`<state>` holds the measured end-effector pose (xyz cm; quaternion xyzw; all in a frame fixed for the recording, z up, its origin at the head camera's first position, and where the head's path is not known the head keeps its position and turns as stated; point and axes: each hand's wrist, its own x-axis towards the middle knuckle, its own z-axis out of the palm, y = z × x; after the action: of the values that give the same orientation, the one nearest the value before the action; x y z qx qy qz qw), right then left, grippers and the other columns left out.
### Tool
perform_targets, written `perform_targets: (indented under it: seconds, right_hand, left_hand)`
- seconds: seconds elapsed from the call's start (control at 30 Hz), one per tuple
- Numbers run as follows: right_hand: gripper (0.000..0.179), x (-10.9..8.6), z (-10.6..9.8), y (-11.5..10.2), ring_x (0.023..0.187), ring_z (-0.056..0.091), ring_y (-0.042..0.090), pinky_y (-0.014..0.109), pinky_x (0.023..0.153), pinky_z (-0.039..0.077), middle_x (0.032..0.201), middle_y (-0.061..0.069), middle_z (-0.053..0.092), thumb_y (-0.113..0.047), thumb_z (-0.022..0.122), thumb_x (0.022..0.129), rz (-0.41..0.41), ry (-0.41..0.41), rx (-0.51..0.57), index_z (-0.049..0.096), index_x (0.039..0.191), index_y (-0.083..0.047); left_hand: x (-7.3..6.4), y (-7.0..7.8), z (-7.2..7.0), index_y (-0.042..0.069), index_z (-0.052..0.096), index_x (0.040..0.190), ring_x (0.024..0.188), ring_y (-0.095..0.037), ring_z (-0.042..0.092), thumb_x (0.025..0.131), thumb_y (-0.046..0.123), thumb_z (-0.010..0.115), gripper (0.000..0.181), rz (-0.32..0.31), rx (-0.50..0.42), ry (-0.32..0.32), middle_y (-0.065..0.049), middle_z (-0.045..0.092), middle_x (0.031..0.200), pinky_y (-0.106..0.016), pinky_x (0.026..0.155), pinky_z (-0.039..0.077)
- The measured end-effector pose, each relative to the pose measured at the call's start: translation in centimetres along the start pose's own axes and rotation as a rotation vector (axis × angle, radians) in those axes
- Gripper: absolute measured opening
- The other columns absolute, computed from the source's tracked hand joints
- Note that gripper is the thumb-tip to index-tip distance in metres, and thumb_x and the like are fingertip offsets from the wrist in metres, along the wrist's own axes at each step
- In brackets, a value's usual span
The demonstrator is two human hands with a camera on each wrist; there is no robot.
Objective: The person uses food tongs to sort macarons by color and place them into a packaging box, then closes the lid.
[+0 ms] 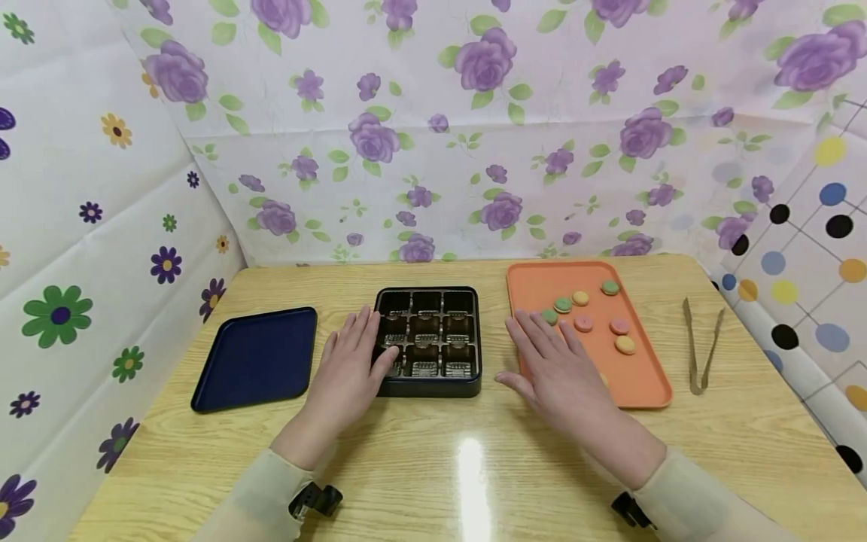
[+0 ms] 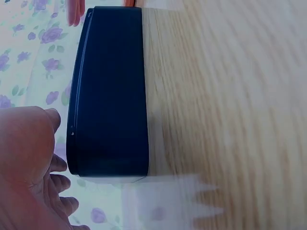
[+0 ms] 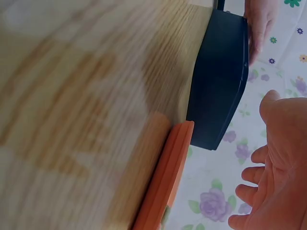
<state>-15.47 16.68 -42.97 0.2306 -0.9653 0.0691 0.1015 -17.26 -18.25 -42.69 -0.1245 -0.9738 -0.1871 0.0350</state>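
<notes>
A black box with a nine-compartment plastic insert stands mid-table. My left hand is at its left side, fingers extended, thumb overlapping the near left corner in the head view. In the left wrist view that hand hovers beside the box's dark side wall. Over the left edge of an orange tray my right hand is spread, holding nothing. The tray bears several small macarons: green, pink and yellow. The right wrist view shows the right hand above the tray edge.
A flat dark blue lid or tray lies on the left of the wooden table. Metal tongs lie to the right of the orange tray. Flower-patterned cloth stands behind the table, with more patterned cloth at both sides.
</notes>
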Motion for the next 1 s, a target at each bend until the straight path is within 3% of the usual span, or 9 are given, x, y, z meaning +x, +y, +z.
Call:
perform_targets:
  seconds: [0.47,0.73,1.0]
  right_hand:
    - [0.089,0.6,0.6,-1.0,0.168,0.018,0.033,0.059,0.135,0.009,0.184,0.009,0.017,-0.065,0.05,0.113,-0.018,-0.03,0.014,0.021,0.178,-0.013]
    - [0.089,0.9,0.6,-1.7,0.168,0.019,0.034,0.063,0.134,0.012,0.183,0.01,0.018,-0.068,0.048,0.112,-0.032,-0.052,0.049,0.021,0.178,-0.013]
    - [0.088,1.5,1.0,-2.5,0.167,0.023,0.035,0.064,0.133,0.016,0.182,0.01,0.022,-0.068,0.045,0.112,-0.046,-0.087,0.044,0.025,0.178,-0.013]
  left_hand:
    - [0.0,-0.7,0.4,0.007,0.017,0.178,0.17,-0.038,0.004,0.121,0.05,0.041,0.076,-0.023,-0.107,-0.013,-0.014,0.008,0.185,-0.066,0.133,0.01]
    - [-0.2,-1.1,0.7,0.001,0.018,0.176,0.168,-0.042,0.008,0.121,0.049,0.041,0.076,-0.02,-0.168,-0.012,-0.021,0.013,0.183,-0.066,0.132,0.013]
    - [-0.1,-1.4,1.0,0.002,0.016,0.177,0.169,-0.042,0.009,0.121,0.05,0.041,0.078,-0.031,-0.196,-0.024,-0.021,0.014,0.183,-0.065,0.133,0.013]
